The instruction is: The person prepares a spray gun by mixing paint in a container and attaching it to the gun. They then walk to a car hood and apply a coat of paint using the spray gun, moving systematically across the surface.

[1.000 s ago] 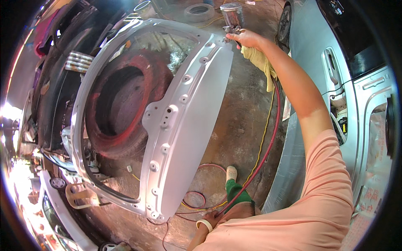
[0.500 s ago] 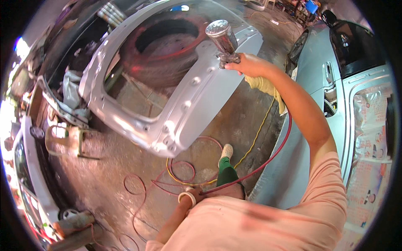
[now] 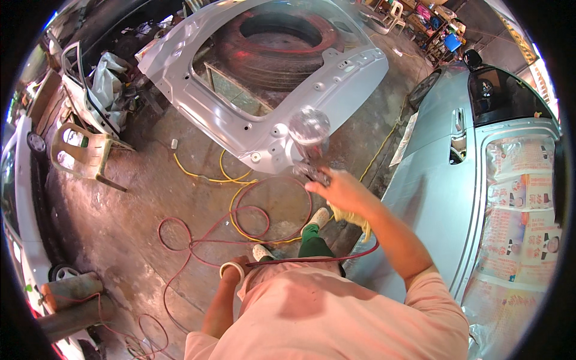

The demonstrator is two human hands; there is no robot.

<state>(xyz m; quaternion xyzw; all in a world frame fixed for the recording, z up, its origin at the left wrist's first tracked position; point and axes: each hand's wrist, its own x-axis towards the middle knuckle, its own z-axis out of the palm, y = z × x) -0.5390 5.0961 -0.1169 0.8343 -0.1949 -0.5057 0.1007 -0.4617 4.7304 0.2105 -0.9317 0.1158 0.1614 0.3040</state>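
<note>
My right hand (image 3: 343, 191) is wrapped round the handle of a spray gun (image 3: 309, 129) with a metal cup on top. A yellowish cloth (image 3: 355, 223) hangs below that hand. Just past the gun lies a silver-grey car body panel (image 3: 207, 111) with a large window-like opening, partly covered by the cup. My left hand (image 3: 241, 264), low by my waist, is closed round a red air hose (image 3: 300, 260); its fingers are partly hidden. A light-coloured band (image 3: 231, 268) circles the left wrist.
A big tyre (image 3: 264, 66) lies beneath the panel. Red and yellow hoses (image 3: 243, 210) loop on the floor by my feet. At right stands a pale blue-grey car (image 3: 432, 180), its openings masked with printed paper. A plastic chair (image 3: 84, 150) and a white car (image 3: 30, 198) are at left.
My right hand has drawn the spray gun back toward me, from over the panel's right side to its near corner. The left hand has shifted left, still on the hose. My view has shifted.
</note>
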